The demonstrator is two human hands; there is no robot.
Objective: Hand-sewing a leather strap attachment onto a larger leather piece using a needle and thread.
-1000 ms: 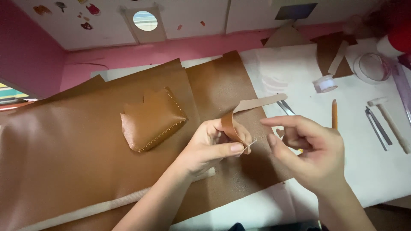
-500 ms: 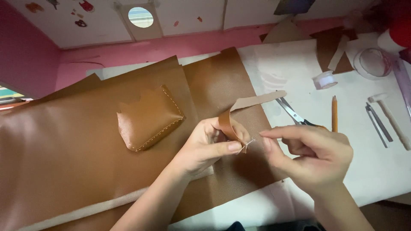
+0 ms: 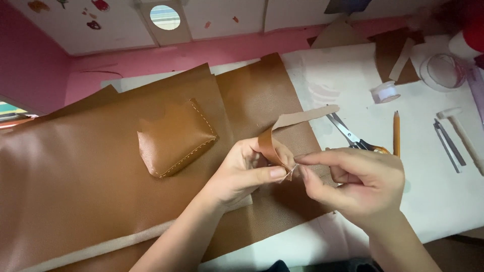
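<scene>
My left hand (image 3: 244,171) pinches a narrow brown leather strip (image 3: 282,132) between thumb and fingers; the strip curls up and bends off to the right, pale side showing. My right hand (image 3: 355,184) meets it at the strip's lower end, thumb and forefinger pinched together there on something too small to make out. A small stitched brown leather pouch (image 3: 174,138) lies to the left on large brown leather sheets (image 3: 75,176).
Scissors (image 3: 350,133) and a pencil (image 3: 396,133) lie on the white work surface (image 3: 438,196) just beyond my right hand. Further right are metal tools (image 3: 446,146), a mallet (image 3: 461,133), a tape roll (image 3: 385,92) and a clear round container (image 3: 443,70).
My right hand's fingers have closed in to the strip's lower end beside my left thumb. The view has shifted slightly; the scissors now show more.
</scene>
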